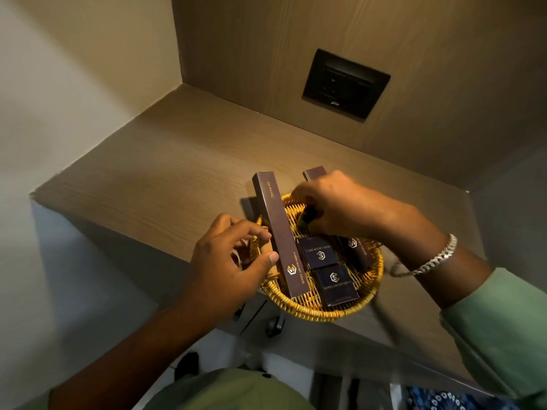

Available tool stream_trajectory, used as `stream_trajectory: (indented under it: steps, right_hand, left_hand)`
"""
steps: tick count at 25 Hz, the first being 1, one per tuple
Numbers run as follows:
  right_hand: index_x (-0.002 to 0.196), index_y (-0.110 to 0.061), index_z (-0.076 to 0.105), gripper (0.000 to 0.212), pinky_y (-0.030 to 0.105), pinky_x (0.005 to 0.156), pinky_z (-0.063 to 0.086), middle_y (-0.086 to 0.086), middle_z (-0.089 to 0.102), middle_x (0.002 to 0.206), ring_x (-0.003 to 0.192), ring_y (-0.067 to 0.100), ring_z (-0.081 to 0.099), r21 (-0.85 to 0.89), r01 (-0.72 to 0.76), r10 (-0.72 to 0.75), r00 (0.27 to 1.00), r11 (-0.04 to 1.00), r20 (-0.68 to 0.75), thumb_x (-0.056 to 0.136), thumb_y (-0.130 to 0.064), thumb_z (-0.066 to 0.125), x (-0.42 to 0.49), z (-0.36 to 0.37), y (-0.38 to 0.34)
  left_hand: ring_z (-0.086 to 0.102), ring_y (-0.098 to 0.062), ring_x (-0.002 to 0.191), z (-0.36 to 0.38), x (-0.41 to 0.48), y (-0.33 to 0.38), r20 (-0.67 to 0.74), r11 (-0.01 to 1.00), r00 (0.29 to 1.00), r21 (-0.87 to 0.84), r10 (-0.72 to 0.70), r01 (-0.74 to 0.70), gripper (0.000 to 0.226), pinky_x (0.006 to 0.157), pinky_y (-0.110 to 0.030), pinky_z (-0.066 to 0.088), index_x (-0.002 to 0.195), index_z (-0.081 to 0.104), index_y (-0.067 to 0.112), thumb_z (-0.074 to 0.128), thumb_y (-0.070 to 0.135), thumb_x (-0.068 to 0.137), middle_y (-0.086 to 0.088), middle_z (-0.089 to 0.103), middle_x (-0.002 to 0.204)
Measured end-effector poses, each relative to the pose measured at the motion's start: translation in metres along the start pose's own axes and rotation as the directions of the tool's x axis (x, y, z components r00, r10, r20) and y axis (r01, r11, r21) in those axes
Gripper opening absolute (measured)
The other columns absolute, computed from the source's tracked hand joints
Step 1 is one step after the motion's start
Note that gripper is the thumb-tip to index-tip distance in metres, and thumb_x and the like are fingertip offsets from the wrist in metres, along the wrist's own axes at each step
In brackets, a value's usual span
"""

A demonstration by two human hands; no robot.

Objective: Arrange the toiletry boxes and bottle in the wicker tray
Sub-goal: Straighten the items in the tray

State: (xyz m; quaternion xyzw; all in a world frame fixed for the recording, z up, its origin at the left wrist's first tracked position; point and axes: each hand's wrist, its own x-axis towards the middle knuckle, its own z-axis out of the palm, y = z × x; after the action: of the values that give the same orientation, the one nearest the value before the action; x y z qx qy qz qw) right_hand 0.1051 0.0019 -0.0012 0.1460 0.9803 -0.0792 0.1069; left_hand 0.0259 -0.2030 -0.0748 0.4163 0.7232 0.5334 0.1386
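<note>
My left hand (pixel 229 258) pinches the dental box (pixel 279 235), right hand (pixel 334 202) clamps the bottle (pixel 306 218); the tray (pixel 374 273) overhangs the surface (pixel 165 179) and could tip.

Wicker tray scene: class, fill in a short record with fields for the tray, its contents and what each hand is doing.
tray: round wicker tray at the front edge of a wooden shelf
long box: Dental Kit box, leaning over the tray's far rim
second long box: partly hidden behind the right hand
small boxes: two dark square boxes, flat in the tray
bottle: dark, mostly hidden under the right hand
left hand: steadying the Dental Kit box, thumb against its side
right hand: closed on the bottle, over the tray
</note>
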Motion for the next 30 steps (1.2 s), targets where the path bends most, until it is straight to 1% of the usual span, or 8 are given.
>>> stream_trajectory:
  steps: [2,5,7,10,14,23,27,30]
  right_hand:
    - [0.131,-0.019,0.053,0.058,0.03,0.078,0.053,0.003,0.063,0.119,0.101,0.02,0.061,0.106,-0.087,0.099,0.989,0.991,-0.108,0.078,-0.02,0.076,-0.016,-0.013,0.01]
    - [0.12,-0.018,0.062,0.042,0.029,0.07,0.045,0.003,0.066,0.107,0.087,0.016,0.059,0.254,-0.294,0.359,0.894,0.921,-0.269,0.081,-0.027,0.074,-0.05,-0.01,0.043]
    - [0.109,-0.019,0.068,0.028,0.035,0.07,0.052,0.004,0.071,0.098,0.081,0.016,0.063,0.401,-0.41,0.522,0.822,0.819,-0.228,0.082,-0.029,0.072,-0.069,0.01,0.058]
    - [0.1,-0.025,0.071,0.018,0.048,0.073,0.059,0.007,0.074,0.083,0.074,0.021,0.07,0.624,-0.402,0.642,0.736,0.67,-0.215,0.083,-0.028,0.072,-0.08,0.036,0.062]
    - [0.096,-0.021,0.072,0.016,0.051,0.073,0.059,0.01,0.074,0.076,0.074,0.028,0.071,0.769,-0.341,0.749,0.612,0.54,-0.255,0.081,-0.023,0.075,-0.071,0.053,0.054]
    - [0.113,-0.023,0.066,0.027,0.046,0.073,0.06,0.008,0.07,0.078,0.076,0.024,0.069,0.83,-0.337,0.858,0.427,0.444,-0.286,0.086,-0.024,0.068,-0.017,0.05,0.023]
    - [0.111,-0.024,0.068,0.025,0.048,0.076,0.06,0.011,0.068,0.099,0.082,0.025,0.067,0.856,-0.359,0.91,0.325,0.372,-0.259,0.086,-0.026,0.068,0.001,0.047,0.024]
    - [0.117,-0.021,0.066,0.03,0.048,0.084,0.058,0.013,0.066,0.113,0.094,0.028,0.065,0.837,-0.394,0.911,0.316,0.379,-0.264,0.088,-0.028,0.065,0.002,0.043,0.016]
  left_hand:
    - [0.062,-0.011,0.067,0.001,-0.001,0.004,0.009,0.998,0.998,-0.044,-0.055,0.055,0.027,0.052,-0.015,0.051,0.094,0.067,0.017,0.073,0.035,0.074,0.002,0.062,0.075]
    - [0.062,-0.018,0.054,0.002,0.001,0.008,0.05,0.989,0.992,-0.086,-0.117,0.121,0.023,0.048,-0.033,0.058,0.095,0.063,0.014,0.077,0.018,0.078,-0.008,0.062,0.067]
    - [0.066,-0.028,0.056,0.002,0.003,0.009,0.055,0.985,0.989,-0.094,-0.14,0.145,0.023,0.049,-0.046,0.06,0.094,0.063,0.015,0.077,0.015,0.077,-0.009,0.064,0.068]
    - [0.068,-0.027,0.059,-0.002,0.013,0.007,0.083,0.986,0.986,-0.071,-0.143,0.149,0.021,0.05,-0.047,0.061,0.093,0.063,0.017,0.077,0.016,0.077,-0.007,0.066,0.071]
    - [0.07,-0.027,0.066,-0.021,0.05,-0.001,0.142,0.985,0.976,-0.028,-0.167,0.173,0.018,0.054,-0.04,0.062,0.095,0.067,0.018,0.075,0.011,0.08,-0.011,0.068,0.077]
    - [0.064,-0.024,0.06,-0.044,0.169,-0.036,0.295,0.982,0.94,-0.017,-0.172,0.186,0.018,0.052,-0.033,0.053,0.096,0.073,0.019,0.075,0.009,0.081,-0.019,0.071,0.082]
    - [0.059,-0.019,0.054,-0.042,0.19,-0.046,0.317,0.974,0.93,-0.068,-0.185,0.217,0.021,0.05,-0.029,0.048,0.097,0.075,0.02,0.076,0.008,0.08,-0.023,0.073,0.084]
    - [0.062,-0.021,0.059,-0.044,0.187,-0.043,0.328,0.98,0.93,-0.05,-0.164,0.19,0.023,0.051,-0.033,0.049,0.104,0.073,0.019,0.073,0.01,0.083,-0.019,0.072,0.087]
